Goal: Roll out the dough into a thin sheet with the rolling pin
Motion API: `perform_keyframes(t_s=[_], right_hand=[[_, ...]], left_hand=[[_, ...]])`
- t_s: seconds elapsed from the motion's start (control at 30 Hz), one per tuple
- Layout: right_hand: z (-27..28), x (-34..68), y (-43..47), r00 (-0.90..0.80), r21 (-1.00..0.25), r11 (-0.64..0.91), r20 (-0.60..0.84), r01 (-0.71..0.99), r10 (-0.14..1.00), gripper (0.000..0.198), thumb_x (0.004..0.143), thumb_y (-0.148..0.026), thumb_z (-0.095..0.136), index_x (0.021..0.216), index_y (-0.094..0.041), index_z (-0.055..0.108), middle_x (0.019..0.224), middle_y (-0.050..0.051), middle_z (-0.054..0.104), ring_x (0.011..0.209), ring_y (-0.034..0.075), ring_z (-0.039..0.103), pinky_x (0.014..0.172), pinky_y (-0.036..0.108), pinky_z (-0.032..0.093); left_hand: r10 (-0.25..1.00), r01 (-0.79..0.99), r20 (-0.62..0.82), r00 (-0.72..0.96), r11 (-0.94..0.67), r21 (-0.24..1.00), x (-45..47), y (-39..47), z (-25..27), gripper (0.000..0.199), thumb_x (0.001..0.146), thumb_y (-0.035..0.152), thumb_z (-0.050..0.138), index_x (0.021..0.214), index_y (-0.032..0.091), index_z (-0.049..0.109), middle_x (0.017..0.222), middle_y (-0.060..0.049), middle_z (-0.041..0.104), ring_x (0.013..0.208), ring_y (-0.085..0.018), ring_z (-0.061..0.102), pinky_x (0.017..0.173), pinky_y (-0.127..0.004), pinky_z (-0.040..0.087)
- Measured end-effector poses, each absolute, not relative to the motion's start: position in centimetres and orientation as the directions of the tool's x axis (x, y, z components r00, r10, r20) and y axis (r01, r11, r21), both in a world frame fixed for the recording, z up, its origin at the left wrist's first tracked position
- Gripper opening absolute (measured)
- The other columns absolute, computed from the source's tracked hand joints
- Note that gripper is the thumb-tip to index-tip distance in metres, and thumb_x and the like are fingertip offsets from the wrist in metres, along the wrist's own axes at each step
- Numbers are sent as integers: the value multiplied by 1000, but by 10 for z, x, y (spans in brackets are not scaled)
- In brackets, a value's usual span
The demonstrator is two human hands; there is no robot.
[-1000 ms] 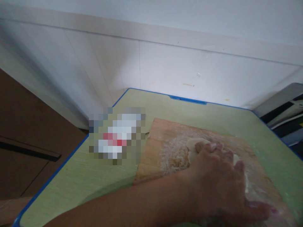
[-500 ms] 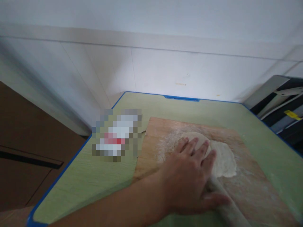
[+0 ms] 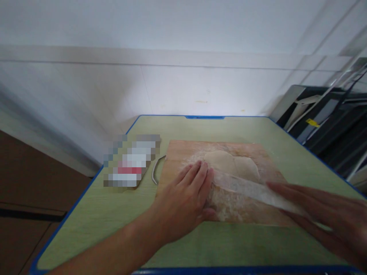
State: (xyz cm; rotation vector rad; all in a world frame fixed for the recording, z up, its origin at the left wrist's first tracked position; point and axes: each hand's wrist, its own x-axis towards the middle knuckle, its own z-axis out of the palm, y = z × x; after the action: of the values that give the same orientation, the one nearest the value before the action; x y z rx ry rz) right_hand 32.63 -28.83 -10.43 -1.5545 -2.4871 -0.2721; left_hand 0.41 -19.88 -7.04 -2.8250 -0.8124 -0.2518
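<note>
A pale wooden rolling pin [image 3: 243, 187] lies slantwise over the floured wooden board [image 3: 177, 152], its surface blurred. My left hand [image 3: 186, 194] is closed over its far left end, fingers together and thumb on the near side. Around the near right part of the pin, my right hand [image 3: 323, 214] is closed, partly smeared by motion. Just beyond the pin lie two flat pieces of dough, a left one [image 3: 219, 158] and a right one [image 3: 246, 167], touching or overlapping. The pin covers their near edges.
The board rests on a green table [image 3: 114, 221] with a blue rim. Left of the board are a blurred-out white and red item [image 3: 134, 158] and a curved metal handle [image 3: 155, 172]. A white wall [image 3: 177, 88] stands behind; dark folded gear [image 3: 329, 114] leans at right.
My left hand has moved off the dough toward the board's near left, onto the pin's end. My right hand has come into view on the pin, which now lies more crosswise. The view has shifted right.
</note>
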Motion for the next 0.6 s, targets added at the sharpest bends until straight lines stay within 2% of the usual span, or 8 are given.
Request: perform_keyframes(t_s=[0.07, 0.13, 0.2, 0.33, 0.4, 0.47, 0.6], right_hand=[[-69, 324, -251, -460, 112, 447, 266, 888, 847, 41, 90, -42, 42, 126, -27, 55, 118, 3, 66, 99, 25, 66, 82, 38, 56], [-47, 322, -219, -468, 110, 456, 166, 883, 868, 46, 90, -47, 42, 120, -18, 60, 116, 9, 67, 99, 26, 65, 83, 38, 55], [-40, 320, -197, -493, 77, 487, 94, 870, 865, 51, 90, -49, 41, 123, -12, 57, 120, 13, 64, 105, 26, 63, 85, 39, 54], [-52, 321, -177, -497, -29, 507, 162, 861, 853, 56, 93, -51, 27, 131, -18, 52, 131, 12, 57, 119, 27, 54, 94, 47, 47], [-60, 321, -174, -436, -63, 458, 218, 887, 873, 57, 93, -53, 25, 130, -21, 53, 133, 10, 55, 123, 27, 50, 99, 51, 42], [-66, 319, -173, -382, -101, 410, 214, 907, 899, 58, 92, -54, 25, 129, -20, 55, 133, 10, 55, 124, 27, 49, 101, 52, 39], [-72, 311, -177, -385, -172, 409, 160, 896, 909, 59, 93, -54, 23, 127, -19, 56, 131, 10, 57, 122, 27, 51, 101, 50, 41]], left_hand=[[526, 550, 178, 832, -825, -130, 9, -192, -69, 73, 85, 50, 55, 135, 0, 36, 140, -23, 43, 132, -35, 38, 107, -43, 35], [560, 574, 136, 817, -812, -107, 14, -184, -66, 71, 88, 49, 52, 136, 0, 34, 142, -23, 40, 133, -34, 36, 109, -43, 33], [600, 606, 95, 795, -791, -79, 19, -175, -63, 71, 89, 51, 48, 137, 1, 33, 145, -23, 36, 135, -32, 33, 110, -41, 31], [634, 634, 35, 773, -773, -23, 27, -153, -55, 72, 92, 53, 39, 139, 0, 29, 149, -24, 27, 139, -28, 27, 111, -38, 29], [620, 620, 5, 784, -784, 30, 30, -141, -50, 68, 95, 54, 30, 138, 1, 31, 147, -23, 33, 136, -26, 34, 108, -36, 32], [602, 601, -5, 799, -797, 59, 35, -128, -45, 65, 96, 53, 23, 135, 2, 36, 142, -22, 41, 131, -25, 41, 105, -36, 34], [577, 578, -28, 816, -816, 12, 50, -106, -35, 73, 95, 58, 14, 127, 2, 48, 133, -23, 50, 130, -29, 40, 107, -40, 28]])
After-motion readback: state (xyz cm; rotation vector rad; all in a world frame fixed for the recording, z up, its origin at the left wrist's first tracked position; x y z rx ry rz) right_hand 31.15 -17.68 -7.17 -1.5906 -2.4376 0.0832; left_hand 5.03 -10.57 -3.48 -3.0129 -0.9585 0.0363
